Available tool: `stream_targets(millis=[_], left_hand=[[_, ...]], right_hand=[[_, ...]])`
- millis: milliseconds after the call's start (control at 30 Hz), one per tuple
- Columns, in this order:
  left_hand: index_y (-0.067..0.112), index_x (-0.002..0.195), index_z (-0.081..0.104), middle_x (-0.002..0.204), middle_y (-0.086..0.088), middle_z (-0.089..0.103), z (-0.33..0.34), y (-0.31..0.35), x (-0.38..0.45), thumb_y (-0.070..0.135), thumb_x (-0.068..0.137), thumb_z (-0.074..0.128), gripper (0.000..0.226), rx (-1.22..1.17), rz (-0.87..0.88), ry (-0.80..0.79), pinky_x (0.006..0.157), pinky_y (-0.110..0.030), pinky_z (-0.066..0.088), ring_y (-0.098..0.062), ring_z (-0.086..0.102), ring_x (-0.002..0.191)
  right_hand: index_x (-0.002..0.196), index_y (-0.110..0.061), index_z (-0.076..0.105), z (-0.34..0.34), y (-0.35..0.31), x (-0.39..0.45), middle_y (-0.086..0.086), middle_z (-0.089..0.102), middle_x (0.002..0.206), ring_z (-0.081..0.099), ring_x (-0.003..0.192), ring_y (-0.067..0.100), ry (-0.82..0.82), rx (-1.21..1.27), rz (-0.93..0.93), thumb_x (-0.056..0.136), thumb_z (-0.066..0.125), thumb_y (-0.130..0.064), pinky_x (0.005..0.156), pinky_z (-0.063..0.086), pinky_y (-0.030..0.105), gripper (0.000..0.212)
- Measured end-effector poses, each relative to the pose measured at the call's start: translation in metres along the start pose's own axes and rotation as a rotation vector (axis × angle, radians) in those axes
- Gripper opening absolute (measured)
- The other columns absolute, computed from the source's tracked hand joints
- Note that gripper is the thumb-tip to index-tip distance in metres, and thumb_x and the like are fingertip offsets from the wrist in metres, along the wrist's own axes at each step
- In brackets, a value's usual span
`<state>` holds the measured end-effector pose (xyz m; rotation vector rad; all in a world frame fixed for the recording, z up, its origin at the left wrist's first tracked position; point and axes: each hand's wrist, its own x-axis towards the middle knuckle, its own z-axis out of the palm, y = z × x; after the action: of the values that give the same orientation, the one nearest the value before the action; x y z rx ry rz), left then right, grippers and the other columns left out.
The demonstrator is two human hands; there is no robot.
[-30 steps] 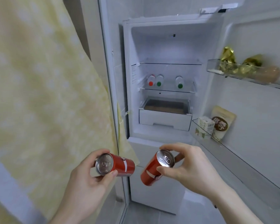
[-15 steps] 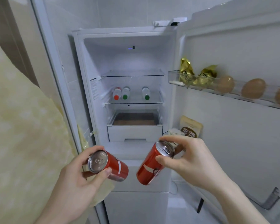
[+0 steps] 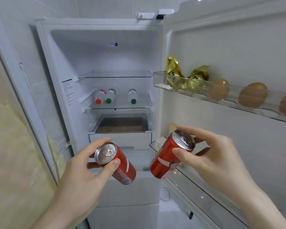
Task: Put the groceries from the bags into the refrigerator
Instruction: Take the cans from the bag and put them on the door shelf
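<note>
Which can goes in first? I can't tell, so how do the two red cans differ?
The left can points its base down-right, and the right can points down-left. The left can is before the fridge body, the right can by the door rack. Both are red, silver-topped, unopened.

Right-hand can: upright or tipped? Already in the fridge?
Tipped and still out. The right hand grips the red can with its top toward the camera, base down-left, in front of the lower door shelf.

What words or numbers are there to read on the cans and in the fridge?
Nothing reads clearly.
Left red can: white print, blurred.
Right red can: white stripe, small blurred logo.
Gold packets: dark characters, unreadable.
Sticker on fridge wall: too small.
</note>
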<state>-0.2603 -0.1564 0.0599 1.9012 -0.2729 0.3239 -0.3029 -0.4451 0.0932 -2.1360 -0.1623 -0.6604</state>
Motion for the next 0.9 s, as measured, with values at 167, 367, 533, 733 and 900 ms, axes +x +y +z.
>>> stream_targets(millis=[167,367,533,733,900], left_hand=[[0.048,0.121,0.064,0.108,0.030,0.068,0.020,0.005,0.014,0.050,0.069,0.077,0.053,0.020,0.012,-0.060,0.096,-0.043,0.055,-0.005,0.070,0.097],[0.049,0.121,0.064,0.109,0.031,0.068,0.037,0.008,0.034,0.054,0.066,0.074,0.055,0.016,0.018,-0.151,0.095,-0.038,0.054,0.001,0.068,0.096],[0.049,0.120,0.064,0.108,0.031,0.068,0.045,0.003,0.045,0.046,0.073,0.078,0.050,0.018,0.010,-0.197,0.094,-0.038,0.055,-0.001,0.070,0.095],[0.052,0.124,0.062,0.110,0.027,0.067,0.046,-0.006,0.055,0.056,0.066,0.076,0.060,0.037,-0.001,-0.212,0.094,-0.041,0.056,-0.006,0.070,0.097],[0.054,0.124,0.061,0.110,0.031,0.065,0.046,-0.009,0.061,0.058,0.067,0.074,0.059,0.071,0.010,-0.230,0.094,-0.038,0.055,-0.004,0.068,0.099]], right_hand=[[0.116,-0.042,0.075,-0.011,0.005,-0.003,-0.035,0.069,0.096,0.071,0.058,0.004,0.097,0.075,0.041,0.075,0.087,-0.014,0.054,0.044,0.006,0.051],[0.119,-0.052,0.071,-0.021,0.018,-0.003,-0.024,0.070,0.101,0.073,0.082,0.003,0.165,0.003,0.045,0.074,0.087,-0.021,0.068,0.052,0.009,0.058],[0.119,-0.051,0.072,-0.025,0.034,0.004,-0.028,0.070,0.106,0.073,0.086,0.003,0.192,-0.021,0.096,0.076,0.086,-0.021,0.070,0.051,0.010,0.054],[0.117,-0.050,0.072,-0.009,0.056,0.017,-0.023,0.071,0.104,0.074,0.078,0.002,0.120,-0.067,0.195,0.076,0.086,-0.027,0.073,0.053,0.016,0.050],[0.117,-0.048,0.072,0.001,0.073,0.038,-0.034,0.069,0.096,0.065,0.090,-0.010,-0.027,-0.249,0.207,0.077,0.084,-0.040,0.079,0.055,0.025,0.043]])
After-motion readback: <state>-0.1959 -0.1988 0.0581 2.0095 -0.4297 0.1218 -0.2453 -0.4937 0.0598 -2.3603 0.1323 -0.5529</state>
